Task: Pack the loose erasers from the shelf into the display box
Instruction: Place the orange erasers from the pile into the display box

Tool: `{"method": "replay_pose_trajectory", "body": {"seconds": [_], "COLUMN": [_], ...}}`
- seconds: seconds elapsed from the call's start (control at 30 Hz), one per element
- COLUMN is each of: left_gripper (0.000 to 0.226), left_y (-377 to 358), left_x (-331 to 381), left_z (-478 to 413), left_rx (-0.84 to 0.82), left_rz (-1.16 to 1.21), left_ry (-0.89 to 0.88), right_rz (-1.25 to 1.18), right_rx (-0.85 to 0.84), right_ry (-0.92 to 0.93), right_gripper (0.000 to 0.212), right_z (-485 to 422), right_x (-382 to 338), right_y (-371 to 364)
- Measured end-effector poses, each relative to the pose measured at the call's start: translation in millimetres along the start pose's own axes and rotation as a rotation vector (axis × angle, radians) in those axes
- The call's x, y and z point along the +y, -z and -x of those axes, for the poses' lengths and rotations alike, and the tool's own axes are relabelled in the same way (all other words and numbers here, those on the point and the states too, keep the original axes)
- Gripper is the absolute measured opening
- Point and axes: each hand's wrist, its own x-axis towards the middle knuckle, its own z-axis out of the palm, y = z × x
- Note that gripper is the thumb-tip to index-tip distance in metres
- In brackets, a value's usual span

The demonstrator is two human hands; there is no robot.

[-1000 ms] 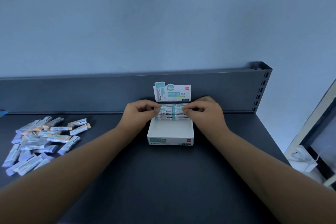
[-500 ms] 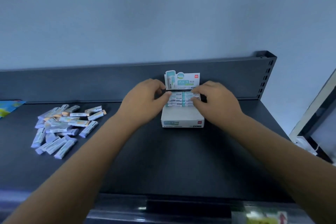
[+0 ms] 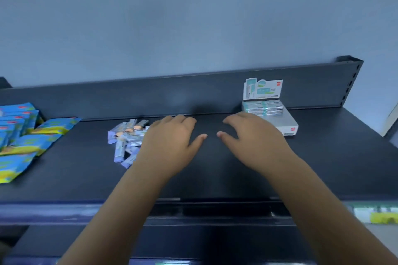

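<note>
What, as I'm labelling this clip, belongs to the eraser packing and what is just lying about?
Belongs: loose erasers, display box, packed erasers in it, left hand and right hand, both empty.
Lying about: blue and yellow packets at the left end of the shelf.

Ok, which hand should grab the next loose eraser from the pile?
Likely left. The left hand hovers open at the edge of the loose erasers; the right hand is nearer the display box.
</note>
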Motion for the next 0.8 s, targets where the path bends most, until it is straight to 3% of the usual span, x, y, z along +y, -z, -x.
{"method": "replay_pose_trajectory", "body": {"seconds": [0.23, 0.73, 0.8], "left_gripper": [0.040, 0.048, 0.040], "left_y": [3, 10, 10], "left_x": [-68, -190, -210], "left_z": [48, 70, 68], "left_rx": [-0.033, -0.084, -0.084], "left_rz": [0.058, 0.173, 0.167], "left_ry": [-0.035, 0.135, 0.140], "right_rz": [-0.048, -0.180, -0.214], "right_rx": [-0.036, -0.126, -0.141], "right_ry": [-0.077, 0.012, 0.030], "right_gripper": [0.040, 0.032, 0.028], "right_z": [14, -35, -47], "right_x": [-78, -170, -182], "right_y": [-28, -58, -57]}}
